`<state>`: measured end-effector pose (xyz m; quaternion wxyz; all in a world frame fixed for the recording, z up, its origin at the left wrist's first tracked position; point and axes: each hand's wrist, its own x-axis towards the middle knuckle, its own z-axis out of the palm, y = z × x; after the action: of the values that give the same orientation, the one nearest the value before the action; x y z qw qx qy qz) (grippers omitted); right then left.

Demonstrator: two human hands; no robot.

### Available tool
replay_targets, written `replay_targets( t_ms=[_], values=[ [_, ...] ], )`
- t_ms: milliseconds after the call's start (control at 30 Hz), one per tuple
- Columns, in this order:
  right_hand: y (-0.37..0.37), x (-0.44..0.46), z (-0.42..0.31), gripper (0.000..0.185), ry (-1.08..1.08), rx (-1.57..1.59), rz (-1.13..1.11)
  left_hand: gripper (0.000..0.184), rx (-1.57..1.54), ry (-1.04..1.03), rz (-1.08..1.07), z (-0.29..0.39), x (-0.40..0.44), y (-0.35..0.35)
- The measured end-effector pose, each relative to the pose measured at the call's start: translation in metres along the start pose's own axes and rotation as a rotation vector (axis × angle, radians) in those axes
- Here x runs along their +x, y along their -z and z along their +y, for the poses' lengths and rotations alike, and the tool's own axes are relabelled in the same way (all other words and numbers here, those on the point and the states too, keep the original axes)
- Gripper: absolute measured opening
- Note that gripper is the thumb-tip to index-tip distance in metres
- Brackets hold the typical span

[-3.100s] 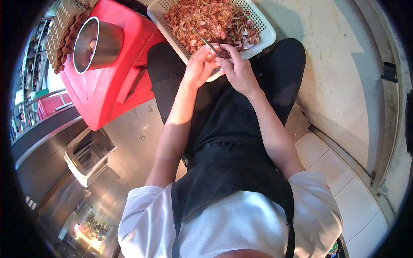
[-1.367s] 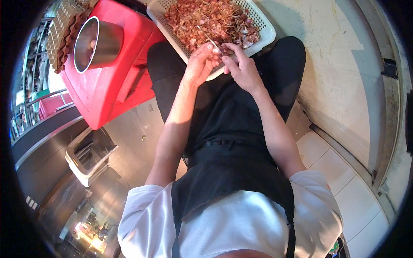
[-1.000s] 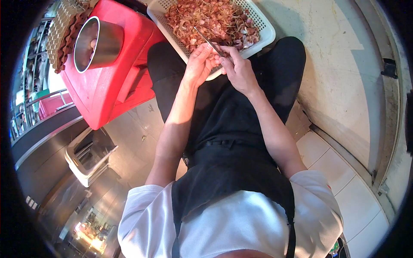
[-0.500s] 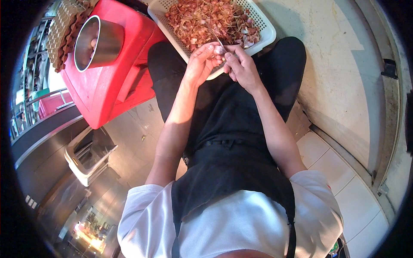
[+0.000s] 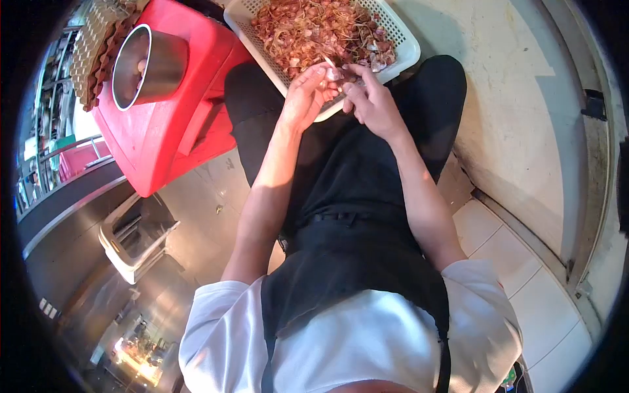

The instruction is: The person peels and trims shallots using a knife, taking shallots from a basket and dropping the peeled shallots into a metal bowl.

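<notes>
Over the near edge of a white plastic basket [image 5: 407,55], my left hand [image 5: 305,99] pinches a pale purple shallot [image 5: 333,74] between its fingertips. My right hand [image 5: 375,106] is closed, its thumb and fingers right beside the shallot. A small knife [image 5: 329,62] shows as a thin light blade by the shallot; its handle is hidden within the right hand. Many reddish-brown shallots [image 5: 314,33] with dry skins and roots fill the basket, which rests between or on my knees.
At left, a steel pot [image 5: 160,67] with a few pale pieces inside stands on a red plastic stool or box [image 5: 147,147]. Egg trays [image 5: 98,52] lean behind it. A pale wall panel [image 5: 517,98] rises at right. A white-framed container [image 5: 124,252] sits lower left.
My right hand has shifted slightly, its index finger lifting and straightening, and the knife blade has changed its angle. My left hand keeps the shallot in nearly the same place.
</notes>
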<state>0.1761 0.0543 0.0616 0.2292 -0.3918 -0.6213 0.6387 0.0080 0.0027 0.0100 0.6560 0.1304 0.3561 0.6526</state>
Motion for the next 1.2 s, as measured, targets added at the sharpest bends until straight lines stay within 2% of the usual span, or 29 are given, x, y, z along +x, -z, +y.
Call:
replay_targets(
  t_ms=[233,433,667,967,1200],
  values=[
    [-0.010,0.002,0.009,0.030,0.151,-0.191,0.059,0.024,0.021,-0.024,-0.020,-0.004,0.001,0.008],
    [0.002,0.005,0.011,0.028,0.044,-0.122,0.137,0.025,0.045,-0.019,-0.035,-0.001,-0.001,0.005],
    [-0.002,0.005,0.016,0.041,0.048,0.045,0.143,0.026,0.006,-0.006,-0.023,0.003,-0.001,0.000],
    [-0.011,0.002,0.013,0.043,0.039,-0.027,0.128,0.028,-0.002,-0.030,0.014,0.002,-0.003,-0.003],
    [-0.012,0.000,0.010,0.034,0.143,-0.188,0.076,0.027,-0.046,-0.012,-0.047,0.002,-0.002,0.003]
  ],
)
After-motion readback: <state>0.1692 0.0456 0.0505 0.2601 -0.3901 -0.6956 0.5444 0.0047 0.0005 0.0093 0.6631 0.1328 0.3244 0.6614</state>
